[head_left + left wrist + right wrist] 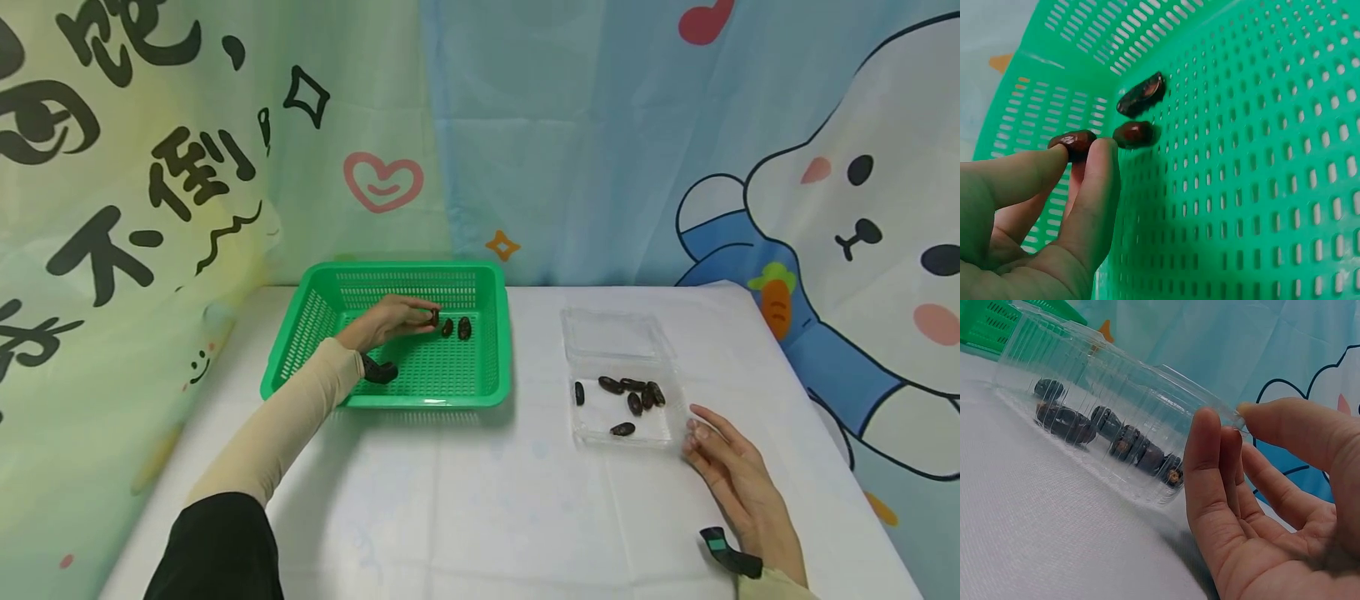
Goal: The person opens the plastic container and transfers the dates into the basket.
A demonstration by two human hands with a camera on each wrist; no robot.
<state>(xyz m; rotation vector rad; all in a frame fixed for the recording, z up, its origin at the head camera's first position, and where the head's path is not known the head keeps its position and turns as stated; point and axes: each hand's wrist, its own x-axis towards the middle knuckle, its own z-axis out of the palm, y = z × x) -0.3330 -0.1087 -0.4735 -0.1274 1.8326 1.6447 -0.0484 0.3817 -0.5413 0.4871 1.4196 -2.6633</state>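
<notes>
My left hand [392,321] reaches into the green plastic basket [501,367] and pinches a dark brown date [1074,145] between thumb and fingertips, above the basket floor. Two more dates, one shiny [1134,134] and one wrinkled [1141,95], lie in the basket close beyond the fingertips. On the right stands a clear plastic box [588,429], its hinged lid [609,333] folded back. Several dates [634,403] lie scattered inside it. My right hand [738,479] pinches the box's rim at its right side between thumb and fingers, as the right wrist view shows.
A white cloth [480,500] covers the table beneath the basket and box. Behind the table hangs a printed curtain [540,167] with cartoon figures and lettering. Black curved mounts sit at the left wrist [380,370] and the right wrist [731,556].
</notes>
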